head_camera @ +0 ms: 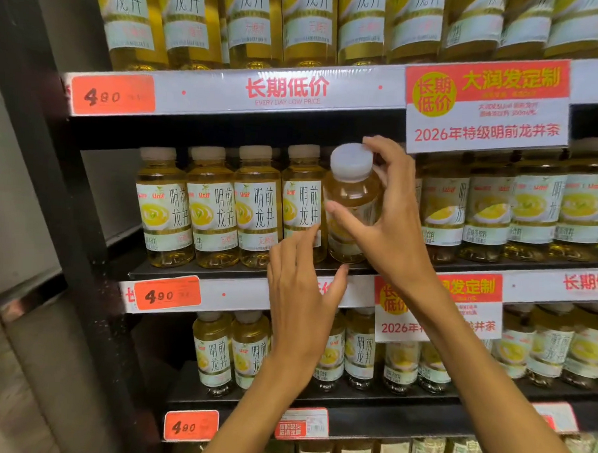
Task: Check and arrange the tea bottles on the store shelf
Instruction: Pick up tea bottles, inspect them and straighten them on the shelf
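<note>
A row of yellow tea bottles with white caps and white-green labels (211,205) stands on the middle shelf (199,271). One tea bottle (352,194) is tilted forward out of the row, its white cap toward me. My right hand (390,216) grips it from the right, thumb across its front and fingers up by the cap. My left hand (301,295) is just below and left of it, fingers spread, fingertips touching the label of the neighbouring bottle (303,202) and thumb under the held bottle's base.
More tea bottles fill the upper shelf (296,89) and lower shelf (217,346). Orange price tags (113,95) and a red-white promotion sign (488,104) hang on the shelf edges. A dark upright post (53,181) bounds the shelves at left.
</note>
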Demonstrator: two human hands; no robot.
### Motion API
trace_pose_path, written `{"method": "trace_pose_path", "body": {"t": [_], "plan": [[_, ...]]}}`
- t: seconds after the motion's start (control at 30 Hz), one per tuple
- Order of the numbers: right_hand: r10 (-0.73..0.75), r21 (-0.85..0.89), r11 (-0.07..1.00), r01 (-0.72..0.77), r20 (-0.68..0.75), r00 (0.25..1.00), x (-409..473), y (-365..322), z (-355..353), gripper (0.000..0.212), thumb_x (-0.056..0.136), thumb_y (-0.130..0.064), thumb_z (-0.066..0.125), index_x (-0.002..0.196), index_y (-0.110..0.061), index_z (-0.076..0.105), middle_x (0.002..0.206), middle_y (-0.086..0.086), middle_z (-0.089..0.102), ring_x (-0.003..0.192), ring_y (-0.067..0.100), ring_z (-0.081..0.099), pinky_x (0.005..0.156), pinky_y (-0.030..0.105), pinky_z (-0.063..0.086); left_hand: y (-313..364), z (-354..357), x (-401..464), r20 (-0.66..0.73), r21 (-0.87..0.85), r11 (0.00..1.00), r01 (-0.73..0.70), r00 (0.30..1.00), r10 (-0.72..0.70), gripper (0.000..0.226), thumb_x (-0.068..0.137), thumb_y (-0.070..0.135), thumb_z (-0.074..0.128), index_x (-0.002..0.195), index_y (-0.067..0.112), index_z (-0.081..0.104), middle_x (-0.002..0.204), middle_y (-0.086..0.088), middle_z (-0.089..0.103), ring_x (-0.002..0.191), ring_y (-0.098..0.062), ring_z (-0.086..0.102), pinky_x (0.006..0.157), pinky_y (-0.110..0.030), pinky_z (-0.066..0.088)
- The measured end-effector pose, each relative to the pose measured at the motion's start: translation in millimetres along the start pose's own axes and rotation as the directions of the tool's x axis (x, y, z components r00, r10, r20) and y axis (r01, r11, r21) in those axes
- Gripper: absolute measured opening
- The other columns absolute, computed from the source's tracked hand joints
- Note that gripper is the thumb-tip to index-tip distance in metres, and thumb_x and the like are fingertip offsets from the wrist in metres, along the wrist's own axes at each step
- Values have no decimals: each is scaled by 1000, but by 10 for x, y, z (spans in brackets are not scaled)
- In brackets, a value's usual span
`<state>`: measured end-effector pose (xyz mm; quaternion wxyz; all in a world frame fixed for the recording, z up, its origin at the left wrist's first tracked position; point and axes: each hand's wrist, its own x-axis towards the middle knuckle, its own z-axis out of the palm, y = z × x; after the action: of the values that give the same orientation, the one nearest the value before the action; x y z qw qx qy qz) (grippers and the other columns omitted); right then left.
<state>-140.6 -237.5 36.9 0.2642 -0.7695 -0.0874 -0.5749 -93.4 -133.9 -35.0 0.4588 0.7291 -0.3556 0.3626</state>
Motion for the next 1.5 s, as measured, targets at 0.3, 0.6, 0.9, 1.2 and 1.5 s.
{"method": "trace_pose_path", "body": {"t": [0.3, 0.6, 0.9, 1.2, 1.5], "plan": [[42, 203, 978, -44, 16, 999, -94, -236, -64, 63, 78, -23, 77, 129, -21, 40, 119, -21, 47, 110, -11, 50, 86, 8, 44, 97, -83, -48, 146, -280, 959, 48, 989, -7, 81, 77, 47, 69, 142, 37, 20, 139, 16, 35, 130, 1, 34, 104, -24, 39], [258, 490, 805, -334, 219, 941, 10, -467, -279, 34, 89, -39, 57, 119, -25, 53, 103, -12, 70, 100, 3, 65, 80, 18, 53, 261, -349, -203, 348, -639, 714, 286, 935, -63, 52, 80, 48, 59, 127, 34, 44, 115, 29, 61, 109, 9, 56, 81, -5, 45], [386, 711, 479, -515, 357, 851, -34, -398, -406, 38, 85, -31, 57, 118, -13, 59, 101, 6, 72, 96, 21, 67, 80, 29, 55, 369, -395, -346, 453, -676, 599, 429, 883, -121, 44, 76, 49, 59, 117, 38, 52, 110, 28, 65, 103, 9, 60, 76, -5, 46], [357, 715, 375, -590, 476, 804, -97, -323, -555, 36, 88, -32, 51, 120, -16, 57, 110, 11, 70, 106, 25, 66, 85, 32, 56, 451, -309, -425, 749, -658, -16, 753, 652, -119, 65, 83, 63, 44, 124, 15, 61, 100, -16, 70, 78, -21, 68, 59, -29, 54], [444, 703, 443, -556, 367, 818, -221, -245, -722, 27, 89, -20, 58, 115, -14, 61, 104, 11, 71, 95, 20, 67, 81, 30, 57, 627, -188, -535, 550, -641, 518, 566, 810, -204, 53, 85, 70, 37, 122, 36, 58, 116, 14, 68, 111, -3, 61, 95, -26, 48]]}}
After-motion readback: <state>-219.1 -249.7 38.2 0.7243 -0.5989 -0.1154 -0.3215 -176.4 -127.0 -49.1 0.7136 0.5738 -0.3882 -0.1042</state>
